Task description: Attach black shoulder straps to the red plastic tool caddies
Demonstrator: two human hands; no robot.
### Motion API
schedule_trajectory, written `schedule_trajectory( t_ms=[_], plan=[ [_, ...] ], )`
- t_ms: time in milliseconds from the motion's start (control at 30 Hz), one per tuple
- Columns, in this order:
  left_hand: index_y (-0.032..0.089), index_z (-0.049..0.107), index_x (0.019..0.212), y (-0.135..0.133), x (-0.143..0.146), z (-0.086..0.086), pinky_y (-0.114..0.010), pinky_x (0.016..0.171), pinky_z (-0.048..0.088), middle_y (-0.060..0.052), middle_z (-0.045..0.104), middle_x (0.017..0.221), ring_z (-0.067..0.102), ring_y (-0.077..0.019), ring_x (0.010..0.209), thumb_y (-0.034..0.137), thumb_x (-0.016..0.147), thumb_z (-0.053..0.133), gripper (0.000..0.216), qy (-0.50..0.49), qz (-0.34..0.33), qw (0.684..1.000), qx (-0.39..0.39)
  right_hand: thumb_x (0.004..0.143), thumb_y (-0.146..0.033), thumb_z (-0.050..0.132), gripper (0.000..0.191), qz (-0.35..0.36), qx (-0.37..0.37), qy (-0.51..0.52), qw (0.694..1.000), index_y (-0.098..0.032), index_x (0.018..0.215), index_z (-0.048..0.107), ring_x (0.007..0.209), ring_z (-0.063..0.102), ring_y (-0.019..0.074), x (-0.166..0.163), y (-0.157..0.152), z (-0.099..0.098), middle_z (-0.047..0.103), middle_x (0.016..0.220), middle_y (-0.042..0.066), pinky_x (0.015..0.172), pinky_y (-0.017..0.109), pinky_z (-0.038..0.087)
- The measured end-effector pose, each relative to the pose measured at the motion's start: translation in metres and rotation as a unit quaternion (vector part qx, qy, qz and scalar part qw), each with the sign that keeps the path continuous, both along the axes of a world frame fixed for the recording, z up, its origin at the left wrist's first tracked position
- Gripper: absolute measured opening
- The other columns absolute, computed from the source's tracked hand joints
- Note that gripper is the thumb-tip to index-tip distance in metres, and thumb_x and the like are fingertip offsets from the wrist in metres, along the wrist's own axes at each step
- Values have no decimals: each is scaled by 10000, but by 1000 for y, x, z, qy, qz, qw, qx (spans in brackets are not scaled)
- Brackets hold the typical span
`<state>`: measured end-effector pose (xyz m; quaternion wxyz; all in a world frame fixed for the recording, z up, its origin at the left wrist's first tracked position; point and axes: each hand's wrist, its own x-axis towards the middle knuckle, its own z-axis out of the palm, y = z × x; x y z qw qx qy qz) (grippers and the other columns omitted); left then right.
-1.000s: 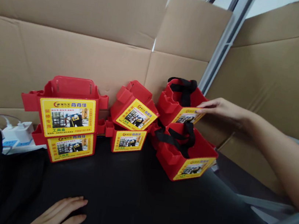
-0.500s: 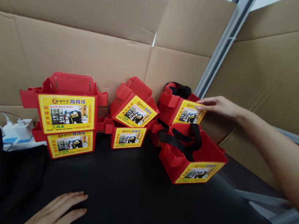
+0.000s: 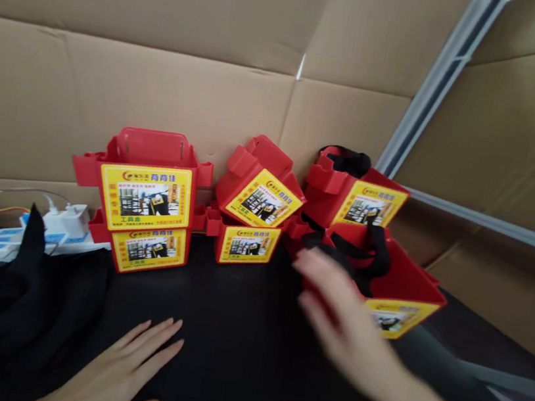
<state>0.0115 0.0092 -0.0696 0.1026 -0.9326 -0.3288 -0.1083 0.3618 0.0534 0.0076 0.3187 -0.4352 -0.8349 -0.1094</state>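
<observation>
My left hand (image 3: 125, 366) lies on the black tabletop with its fingers stretched out, holding nothing. My right hand (image 3: 348, 331), blurred by motion, has its fingers extended in front of a red plastic tool box (image 3: 416, 274); whether it touches the box I cannot tell. That box has a yellow picture label and a black strap (image 3: 379, 253) lying across its opening. Behind it, a second strapped tool box (image 3: 327, 181) rests higher up. In the middle, a tilted tool box (image 3: 263, 196) sits on a lower tool box (image 3: 247, 245).
Two more red tool boxes, an upper one (image 3: 145, 200) and a lower one (image 3: 151, 252), are stacked at left. Black cloth (image 3: 49, 302) and a white power strip (image 3: 67, 242) with cables lie beside them. Cardboard walls (image 3: 162, 99) and a metal post (image 3: 431, 97) stand behind.
My right hand has left the rear strapped tool box and come down toward me, in front of the nearer one. My left hand still lies flat. The view has shifted slightly.
</observation>
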Motion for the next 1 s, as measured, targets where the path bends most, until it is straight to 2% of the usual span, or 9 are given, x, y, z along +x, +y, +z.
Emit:
schedule_trajectory(
  t_ms=[33,67,100,200,300,400,700,1000],
  plan=[
    [218,224,1416,2,0,0,-379,976,431,-76,336,1427,378,-226,1280,369,887,453,596,0,7,1000,-31,887,-368,412,561,48,-84,-49,994,-338,1410,214,1342,262,193,-23,-12,-20,305,1450,-4,1070,425,327],
    [227,171,1427,4,0,0,-413,1005,396,-73,280,1453,321,-229,1311,384,896,429,611,-2,17,998,-59,889,-403,404,590,97,-170,-108,975,-307,1428,185,1364,203,207,-43,-20,-37,245,1477,-4,1082,443,301],
    [234,140,1431,7,1,-1,-443,1027,362,-70,236,1471,275,-231,1333,403,904,403,613,-6,27,996,-84,898,-425,375,591,131,-223,-132,957,-275,1435,179,1373,169,211,-60,-24,-49,213,1487,4,1090,451,277],
    [237,131,1430,18,0,-2,-494,1063,291,-66,189,1490,197,-234,1363,445,911,355,603,-11,48,990,-136,919,-440,309,569,188,-303,-148,922,-220,1432,200,1380,125,212,-94,-15,-66,184,1491,39,1113,470,189],
    [216,126,1432,25,-3,-2,-487,1077,273,-78,200,1488,179,-232,1369,479,902,351,633,-14,53,986,-156,922,-428,313,530,218,-314,-140,913,-226,1410,271,1379,128,209,-110,4,-65,207,1483,51,1118,485,127],
    [232,149,1429,27,-7,-3,-481,1077,277,-68,206,1490,183,-232,1369,464,908,347,604,-29,65,986,-150,924,-402,328,498,231,-313,-134,911,-247,1397,300,1376,142,197,-114,15,-62,217,1481,47,1119,476,122],
    [249,239,1409,27,-10,-5,-488,1071,286,-69,230,1485,200,-244,1365,446,902,379,561,-49,67,985,-151,927,-359,343,459,240,-316,-126,909,-264,1375,346,1371,168,190,-109,14,-63,255,1469,44,1116,467,142],
    [249,249,1406,26,-10,-4,-487,1069,287,-70,236,1483,204,-243,1363,443,908,366,547,-44,71,985,-149,928,-353,348,442,246,-315,-122,909,-279,1364,363,1368,181,177,-109,14,-62,258,1469,35,1118,457,137]
  ],
)
